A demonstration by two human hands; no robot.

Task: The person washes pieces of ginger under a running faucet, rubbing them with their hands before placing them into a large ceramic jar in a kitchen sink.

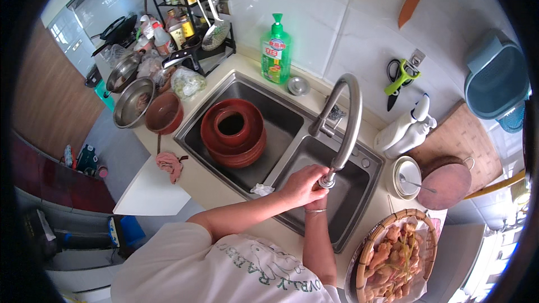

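Note:
Both my hands are together at the outlet of the curved metal faucet (351,109), above the right basin (345,202) of a double steel sink. My left hand (301,186) reaches in from the left with its fingers curled beside the spout end. Under and behind it is my right hand (316,204), mostly hidden, with a bangle on the wrist. Whether the fingers grip the spout or each other cannot be made out. A reddish-brown earthenware jar (236,151) with a wide collar rim stands upright in the left basin (278,128). White crumpled tissue (262,189) lies at the sink's front edge.
Green dish soap bottle (276,57) and white spray bottles (398,132) stand behind the sink. Stacked bowls (402,176) and a wicker basket of fried food (396,256) are at right. A brown bowl (165,113), steel basin (134,103) and pink cloth (169,166) lie left.

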